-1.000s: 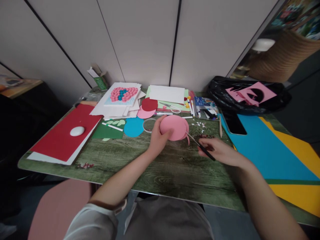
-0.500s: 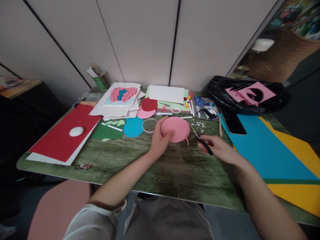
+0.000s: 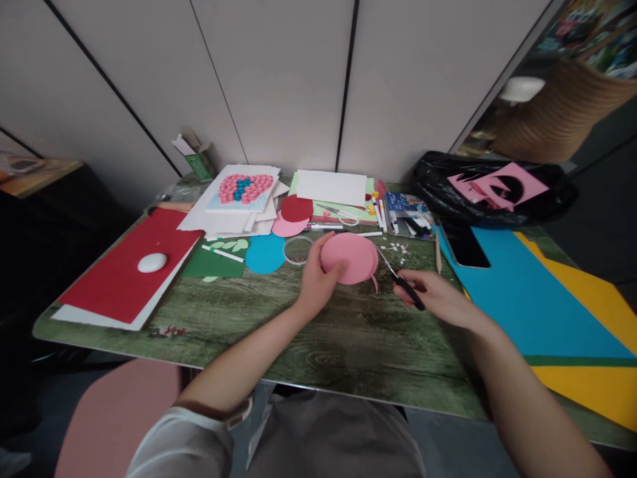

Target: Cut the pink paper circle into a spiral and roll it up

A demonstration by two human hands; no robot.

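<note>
My left hand (image 3: 320,275) pinches a pink paper circle (image 3: 350,257) by its left side, thumb on top. A narrow curled strip of the same paper (image 3: 375,284) hangs from the circle's lower right edge. In my right hand (image 3: 428,292) are scissors (image 3: 409,291) with black handles, fingers closed round them. Their blades point up and left, beside the circle's right edge; whether they touch the paper I cannot tell. Left of my left hand lie a roll of tape (image 3: 297,251) and a blue paper circle (image 3: 265,254).
Red paper (image 3: 124,265) with a white oval object (image 3: 152,263) lies at left. Blue sheets (image 3: 537,299) and a phone (image 3: 465,243) lie at right, before a black plastic bag (image 3: 423,179). White-handled scissors (image 3: 350,215), markers (image 3: 382,214) and a pink-and-blue craft picture (image 3: 243,189) stand behind.
Almost nothing differs. The curled strip hanging from the pink circle sits slightly lower and further right; both hands keep their places.
</note>
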